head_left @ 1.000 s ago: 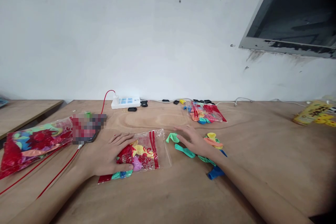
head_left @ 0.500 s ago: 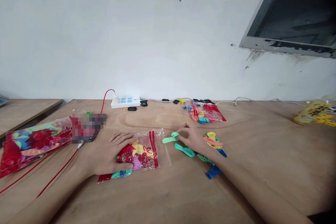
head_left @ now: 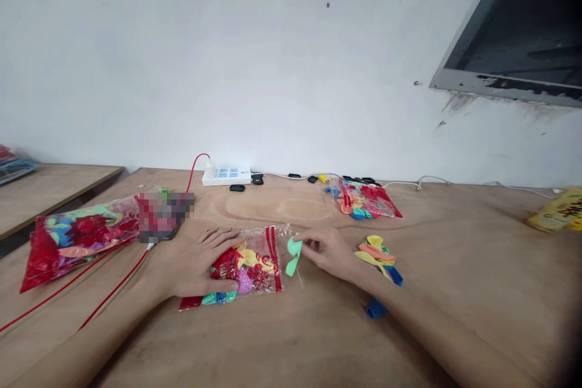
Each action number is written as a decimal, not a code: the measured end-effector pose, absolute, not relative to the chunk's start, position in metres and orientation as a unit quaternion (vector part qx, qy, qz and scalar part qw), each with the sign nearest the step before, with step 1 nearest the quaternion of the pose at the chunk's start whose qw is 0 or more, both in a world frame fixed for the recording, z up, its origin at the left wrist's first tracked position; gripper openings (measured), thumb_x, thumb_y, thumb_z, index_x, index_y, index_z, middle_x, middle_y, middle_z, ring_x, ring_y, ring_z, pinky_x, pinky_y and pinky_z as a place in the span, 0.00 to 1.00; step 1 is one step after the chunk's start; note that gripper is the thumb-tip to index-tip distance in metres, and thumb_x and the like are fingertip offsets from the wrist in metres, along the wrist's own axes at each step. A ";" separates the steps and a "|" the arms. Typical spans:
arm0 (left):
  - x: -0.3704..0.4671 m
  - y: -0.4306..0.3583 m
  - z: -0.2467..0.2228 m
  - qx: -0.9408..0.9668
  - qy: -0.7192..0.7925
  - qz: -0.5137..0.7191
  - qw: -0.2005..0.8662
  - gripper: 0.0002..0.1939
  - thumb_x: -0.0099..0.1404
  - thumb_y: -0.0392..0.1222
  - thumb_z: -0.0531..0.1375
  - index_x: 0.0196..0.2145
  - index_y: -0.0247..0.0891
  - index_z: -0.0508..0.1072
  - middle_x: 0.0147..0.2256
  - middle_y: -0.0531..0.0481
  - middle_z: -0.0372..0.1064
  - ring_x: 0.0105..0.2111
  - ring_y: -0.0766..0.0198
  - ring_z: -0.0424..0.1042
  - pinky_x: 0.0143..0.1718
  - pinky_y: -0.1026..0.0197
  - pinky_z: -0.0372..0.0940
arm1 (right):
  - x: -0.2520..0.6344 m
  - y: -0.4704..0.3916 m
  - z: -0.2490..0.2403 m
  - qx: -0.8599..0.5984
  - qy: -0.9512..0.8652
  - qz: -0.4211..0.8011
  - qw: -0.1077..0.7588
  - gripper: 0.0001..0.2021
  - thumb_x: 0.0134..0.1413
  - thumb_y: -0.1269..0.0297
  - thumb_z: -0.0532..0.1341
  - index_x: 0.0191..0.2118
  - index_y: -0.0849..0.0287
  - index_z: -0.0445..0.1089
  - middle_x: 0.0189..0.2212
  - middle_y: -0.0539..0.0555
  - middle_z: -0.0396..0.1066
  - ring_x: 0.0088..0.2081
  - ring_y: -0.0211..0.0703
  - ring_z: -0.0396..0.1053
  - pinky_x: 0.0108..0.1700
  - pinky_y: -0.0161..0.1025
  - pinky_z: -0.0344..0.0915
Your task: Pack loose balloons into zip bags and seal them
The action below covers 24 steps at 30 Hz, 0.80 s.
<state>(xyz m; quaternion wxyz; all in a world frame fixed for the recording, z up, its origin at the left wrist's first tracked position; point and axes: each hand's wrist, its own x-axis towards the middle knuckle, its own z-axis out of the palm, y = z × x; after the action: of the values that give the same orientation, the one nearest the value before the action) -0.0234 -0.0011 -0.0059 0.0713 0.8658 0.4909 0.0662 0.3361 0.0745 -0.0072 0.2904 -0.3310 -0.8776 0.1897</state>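
Note:
My left hand (head_left: 195,264) lies spread on a clear and red bag of balloons (head_left: 254,267), pressing its left part against the wooden table (head_left: 273,345). Just past the bag's right end, my right hand (head_left: 325,250) pinches mint green balloon pieces (head_left: 293,254) between thumb and fingertips. Under and beside my right forearm lies a loose pile of yellow, orange and green balloons (head_left: 375,251). A blue balloon (head_left: 375,308) is partly hidden by that forearm.
A fuller balloon bag (head_left: 86,233) and a blurred-out phone (head_left: 166,215) with red cables lie at left. A white power strip (head_left: 226,176) stands by the wall. Another balloon bag (head_left: 370,199) lies at the back, a yellow packet (head_left: 552,209) at far right.
The view has shifted, so things appear further right. My right hand now holds the mint green pieces lifted and hanging by the bag's end; the green balloon that lay beside them no longer shows there.

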 end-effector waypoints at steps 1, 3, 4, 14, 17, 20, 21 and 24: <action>-0.023 -0.001 -0.006 0.865 0.492 0.066 0.073 0.50 0.65 0.77 0.59 0.74 0.46 0.59 0.74 0.41 0.54 0.72 0.37 0.55 0.71 0.34 0.51 | 0.328 0.074 -0.006 -0.304 -0.896 0.186 0.264 0.13 0.63 0.67 0.62 0.48 0.51 0.82 0.37 0.52 0.83 0.32 0.44 0.76 0.37 0.40 0.70; -0.022 -0.001 -0.005 0.864 0.493 0.065 0.073 0.50 0.65 0.77 0.59 0.74 0.45 0.58 0.74 0.40 0.53 0.72 0.37 0.55 0.71 0.33 0.51 | 0.314 0.073 -0.003 -0.247 -0.923 0.194 0.224 0.14 0.64 0.68 0.62 0.51 0.51 0.81 0.42 0.53 0.83 0.39 0.47 0.78 0.44 0.42 0.72; -0.022 -0.001 -0.005 0.864 0.494 0.065 0.073 0.51 0.66 0.78 0.58 0.74 0.45 0.58 0.74 0.40 0.53 0.72 0.36 0.55 0.71 0.33 0.50 | 0.309 0.072 -0.002 -0.226 -0.928 0.205 0.214 0.14 0.65 0.67 0.62 0.53 0.51 0.80 0.45 0.53 0.83 0.42 0.48 0.78 0.47 0.43 0.72; -0.022 -0.001 -0.007 0.867 0.485 0.083 0.078 0.50 0.65 0.78 0.58 0.74 0.47 0.58 0.74 0.40 0.54 0.72 0.37 0.55 0.71 0.32 0.49 | 0.329 0.071 0.001 -0.229 -0.918 0.234 0.226 0.13 0.73 0.59 0.59 0.55 0.49 0.78 0.52 0.55 0.80 0.54 0.52 0.77 0.59 0.50 0.72; -0.022 -0.002 -0.007 0.870 0.482 0.081 0.071 0.50 0.65 0.78 0.58 0.74 0.46 0.58 0.74 0.40 0.54 0.72 0.36 0.55 0.72 0.32 0.48 | 0.321 0.068 0.006 -0.169 -0.949 0.204 0.169 0.15 0.74 0.60 0.57 0.59 0.48 0.76 0.55 0.54 0.79 0.59 0.52 0.74 0.65 0.52 0.67; -0.022 -0.002 -0.007 0.870 0.481 0.082 0.072 0.51 0.65 0.78 0.58 0.74 0.45 0.59 0.73 0.39 0.54 0.72 0.36 0.55 0.71 0.33 0.49 | 0.304 0.071 0.004 -0.122 -0.963 0.191 0.144 0.19 0.76 0.62 0.54 0.65 0.49 0.72 0.61 0.54 0.76 0.64 0.50 0.69 0.70 0.52 0.61; -0.022 -0.002 -0.007 0.869 0.481 0.088 0.072 0.51 0.65 0.78 0.58 0.74 0.46 0.59 0.73 0.39 0.54 0.71 0.36 0.56 0.71 0.33 0.49 | 0.297 0.074 0.001 -0.110 -0.966 0.187 0.139 0.20 0.76 0.63 0.53 0.67 0.50 0.69 0.63 0.55 0.74 0.66 0.49 0.68 0.71 0.51 0.60; -0.023 -0.002 -0.009 0.869 0.479 0.102 0.070 0.53 0.64 0.79 0.59 0.75 0.47 0.56 0.73 0.40 0.55 0.71 0.36 0.56 0.71 0.34 0.51 | 0.277 0.087 -0.012 -0.082 -0.973 0.175 0.127 0.24 0.74 0.65 0.54 0.71 0.55 0.64 0.67 0.60 0.69 0.68 0.50 0.66 0.72 0.51 0.58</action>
<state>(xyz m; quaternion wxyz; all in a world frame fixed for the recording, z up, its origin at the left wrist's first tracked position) -0.0229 -0.0016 -0.0092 0.0699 0.8689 0.4794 0.1016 0.2772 0.0869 -0.0123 0.1271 -0.0816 -0.9729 0.1751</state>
